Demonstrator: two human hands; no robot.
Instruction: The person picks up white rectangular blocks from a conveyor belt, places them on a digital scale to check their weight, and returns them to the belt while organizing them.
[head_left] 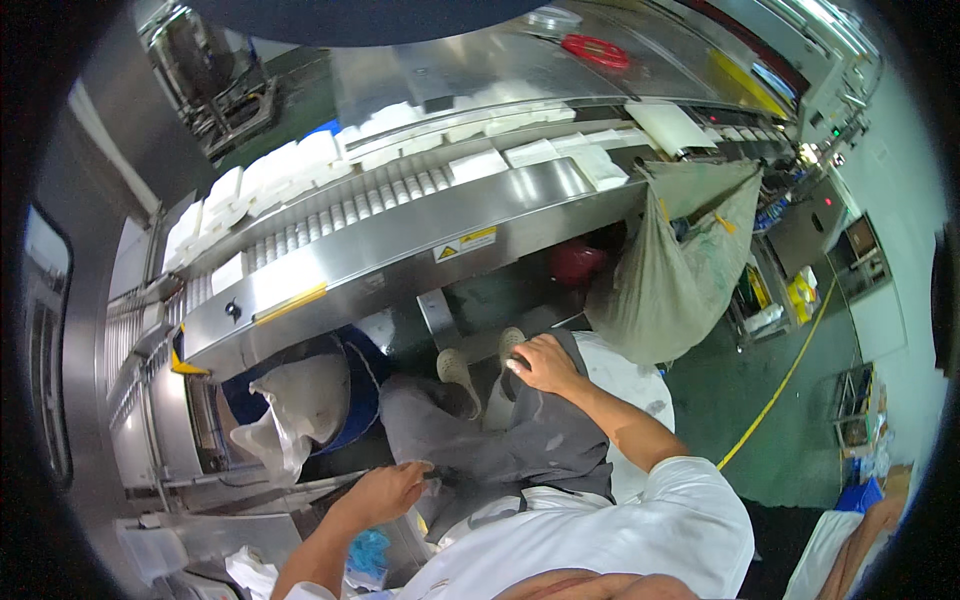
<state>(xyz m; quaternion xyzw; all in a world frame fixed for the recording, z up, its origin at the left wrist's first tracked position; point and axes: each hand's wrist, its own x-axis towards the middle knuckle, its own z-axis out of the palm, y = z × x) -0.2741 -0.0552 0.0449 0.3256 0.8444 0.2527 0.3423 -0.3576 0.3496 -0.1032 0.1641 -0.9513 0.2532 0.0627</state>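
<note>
My right hand (545, 362) rests on the knee of my grey trousers (520, 440), fingers curled in and thumb bent toward them; nothing shows in it. Lower left, my left hand (398, 490) lies beside my thigh, near the end of a metal rail (320, 487). Its fingers are closed, and what they hold, if anything, is hidden. Ahead runs a steel roller conveyor (340, 215) carrying white flat packs (530, 152), well away from both hands. More white packs (285, 172) line its far side.
A blue bin (360, 390) with a whitish bag (300, 405) stands left of my legs. A large cloth sack (680, 270) hangs at the conveyor's right. Right of my knee is a white round surface (635, 385). Another person's arm (865, 550) shows at lower right.
</note>
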